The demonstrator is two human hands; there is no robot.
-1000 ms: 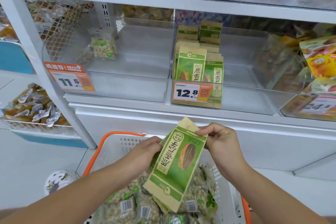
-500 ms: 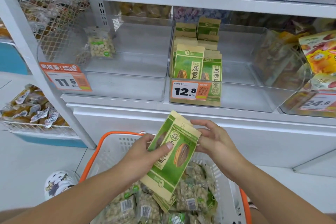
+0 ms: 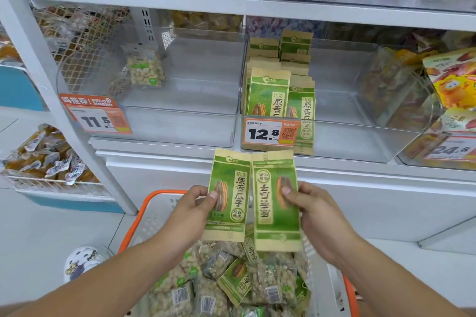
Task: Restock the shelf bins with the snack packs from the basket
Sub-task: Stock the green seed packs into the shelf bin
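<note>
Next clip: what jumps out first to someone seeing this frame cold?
Two green sunflower seed packs held side by side above the orange-rimmed basket: the left hand grips the upright pack, the right hand grips the upside-down pack. Straight above, matching packs stand in the clear bin behind the 12.8 price tag.

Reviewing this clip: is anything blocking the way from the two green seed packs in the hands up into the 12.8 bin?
Nothing visible does. The left hand and right hand each hold a green seed pack below the 12.8 bin. Its top is open, with bare floor right of the stocked packs.
</note>
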